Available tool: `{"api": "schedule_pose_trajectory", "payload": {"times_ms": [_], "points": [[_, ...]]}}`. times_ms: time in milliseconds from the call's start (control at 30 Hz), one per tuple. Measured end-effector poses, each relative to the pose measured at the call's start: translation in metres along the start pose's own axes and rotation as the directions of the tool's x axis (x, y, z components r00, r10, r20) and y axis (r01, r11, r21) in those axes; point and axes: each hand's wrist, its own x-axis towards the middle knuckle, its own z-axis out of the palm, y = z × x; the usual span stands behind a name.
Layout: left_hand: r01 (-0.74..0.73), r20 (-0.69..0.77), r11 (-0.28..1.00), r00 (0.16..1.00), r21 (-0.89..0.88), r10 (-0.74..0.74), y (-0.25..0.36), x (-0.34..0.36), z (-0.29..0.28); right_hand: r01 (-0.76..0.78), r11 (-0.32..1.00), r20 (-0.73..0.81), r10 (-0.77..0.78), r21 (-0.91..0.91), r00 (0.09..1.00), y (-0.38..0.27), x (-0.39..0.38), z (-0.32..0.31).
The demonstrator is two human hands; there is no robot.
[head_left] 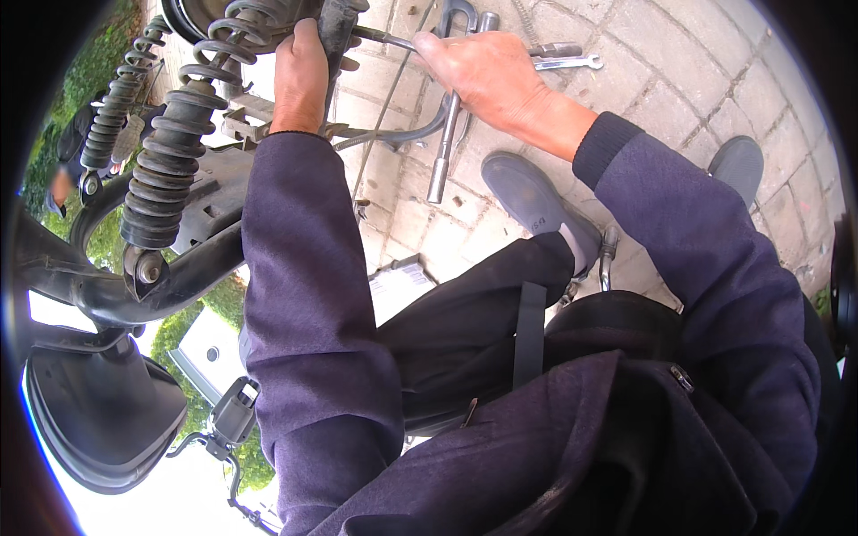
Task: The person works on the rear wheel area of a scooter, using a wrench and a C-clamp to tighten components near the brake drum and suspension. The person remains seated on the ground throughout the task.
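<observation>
Right hand point(487, 79) is gripping a T-shaped wrench point(444, 152); left hand point(301, 79) is clasping a far black part point(337, 25); work is looking unfinished.

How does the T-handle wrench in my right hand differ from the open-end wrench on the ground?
The T-handle wrench is gripped in your right hand; the open-end wrench lies on the paving. The T-handle wrench has a rounded crossbar; the open-end wrench shows a flat, forked end. Both look like silvery metal.
</observation>
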Motion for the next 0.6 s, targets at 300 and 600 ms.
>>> {"api": "schedule_pose_trajectory", "payload": {"times_ms": [300,600], "points": [[-0.028,0.026,0.999,0.999,0.016,0.027,-0.001,0.001,-0.001,-0.586,-0.316,0.665,0.383,0.747,0.641,-0.012,0.012,-0.002],[-0.036,-0.044,0.999,0.998,0.018,0.037,0.0,0.0,0.0,-0.714,-0.286,0.751,0.435,0.639,0.497,-0.018,-0.009,-0.019]]}}
